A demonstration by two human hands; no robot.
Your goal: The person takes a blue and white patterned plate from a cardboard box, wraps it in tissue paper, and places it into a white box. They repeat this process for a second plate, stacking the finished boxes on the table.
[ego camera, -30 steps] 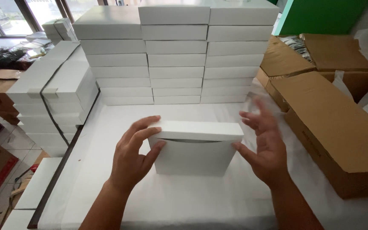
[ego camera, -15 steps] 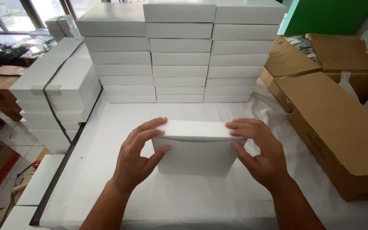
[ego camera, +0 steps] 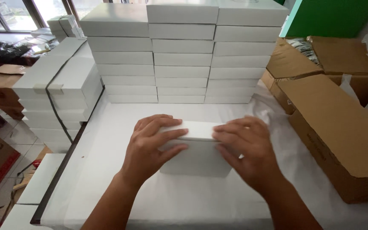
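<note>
Hands first: our left hand (ego camera: pixel 152 145) and right hand (ego camera: pixel 245 151) both lie flat and fairly closed over the lid of a white box (ego camera: pixel 196 159), fingers meeting near its top middle, palms wrapping the two ends. The box sits on the white tabletop (ego camera: pixel 107 170), in front of the stacked white boxes (ego camera: pixel 184 55) (a strapped bundle (ego camera: pixel 56 89) stands to the left, brown cartons (ego camera: pixel 337 127) to the right). To seat the lid well, we judge it best to press evenly on both ends, keep the corners square, and avoid tilting one side down ahead of the other.
</note>
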